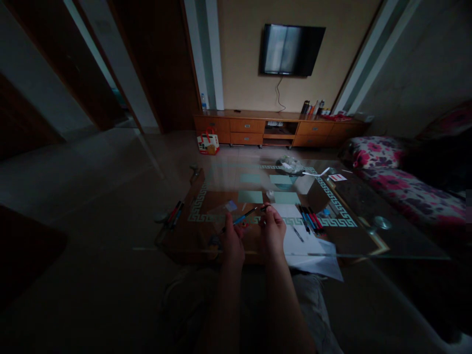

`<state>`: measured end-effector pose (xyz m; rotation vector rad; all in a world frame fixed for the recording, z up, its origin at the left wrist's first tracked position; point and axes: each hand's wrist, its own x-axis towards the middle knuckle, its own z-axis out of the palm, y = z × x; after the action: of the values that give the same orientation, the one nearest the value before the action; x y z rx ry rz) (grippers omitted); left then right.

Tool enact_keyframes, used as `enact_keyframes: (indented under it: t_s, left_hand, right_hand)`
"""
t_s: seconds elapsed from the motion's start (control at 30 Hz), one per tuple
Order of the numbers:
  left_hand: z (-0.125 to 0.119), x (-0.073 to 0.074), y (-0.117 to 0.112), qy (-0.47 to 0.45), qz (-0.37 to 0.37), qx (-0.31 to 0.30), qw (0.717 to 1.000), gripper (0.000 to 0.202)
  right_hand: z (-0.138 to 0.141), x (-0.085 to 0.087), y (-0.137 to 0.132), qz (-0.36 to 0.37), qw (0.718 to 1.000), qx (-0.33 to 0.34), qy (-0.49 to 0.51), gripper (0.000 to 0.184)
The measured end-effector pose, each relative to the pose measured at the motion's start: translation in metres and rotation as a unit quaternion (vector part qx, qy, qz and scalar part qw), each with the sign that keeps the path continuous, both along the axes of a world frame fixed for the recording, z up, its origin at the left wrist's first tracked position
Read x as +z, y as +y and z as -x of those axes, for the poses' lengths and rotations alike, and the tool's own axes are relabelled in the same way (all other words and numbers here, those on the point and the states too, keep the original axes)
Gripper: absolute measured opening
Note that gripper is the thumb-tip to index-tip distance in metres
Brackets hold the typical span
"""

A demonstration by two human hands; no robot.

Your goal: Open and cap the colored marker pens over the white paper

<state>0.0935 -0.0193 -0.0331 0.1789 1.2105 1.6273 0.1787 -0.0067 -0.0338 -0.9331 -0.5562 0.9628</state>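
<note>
My left hand (233, 241) and my right hand (273, 230) are held close together over the near edge of a glass coffee table (368, 206). The left hand's fingers are closed around a blue pen (244, 216) that slants up to the right. My right hand pinches a small dark piece (264, 208) at the pen's upper end, perhaps its cap. White paper sheets (306, 246) lie just right of my right hand, with several pens (309, 219) laid on them. More pens (174, 214) lie at the table's left edge.
A flowered sofa (398, 182) runs along the right. A wooden TV cabinet (273, 129) stands at the far wall under a wall-mounted TV (291, 49). A small paper bag (208, 142) sits on the floor. A plastic bag (290, 164) lies on the table's far side.
</note>
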Motion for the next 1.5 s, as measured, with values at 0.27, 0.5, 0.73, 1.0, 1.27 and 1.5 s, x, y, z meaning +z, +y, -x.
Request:
enact_keyframes:
  t_s: [0.27,0.5,0.73,1.0,1.27,1.5]
  left_hand:
    - [0.003,-0.004,0.002,-0.059,-0.018,-0.001,0.998,0.060]
    - [0.008,-0.006,0.004,-0.095,-0.031,0.030,0.995,0.055]
    - [0.013,-0.001,0.002,-0.113,-0.037,0.051,0.992,0.053]
    - [0.015,-0.003,0.004,-0.121,-0.038,0.062,0.990,0.049]
    - [0.017,-0.009,0.004,-0.123,-0.054,0.057,0.989,0.050]
    - [0.018,-0.008,0.005,-0.130,-0.050,0.060,0.988,0.049]
  right_hand:
    - [-0.004,-0.004,0.001,0.009,1.000,-0.015,0.005,0.043]
    - [-0.005,-0.013,0.004,0.025,0.994,0.020,-0.105,0.029]
    - [-0.006,-0.027,0.004,0.046,0.933,0.046,-0.354,0.019]
    - [-0.007,-0.032,0.003,0.092,0.870,0.071,-0.480,0.024]
    - [-0.002,-0.040,0.006,0.106,0.846,0.084,-0.516,0.024]
    - [-0.003,-0.043,0.007,0.106,0.837,0.083,-0.530,0.027]
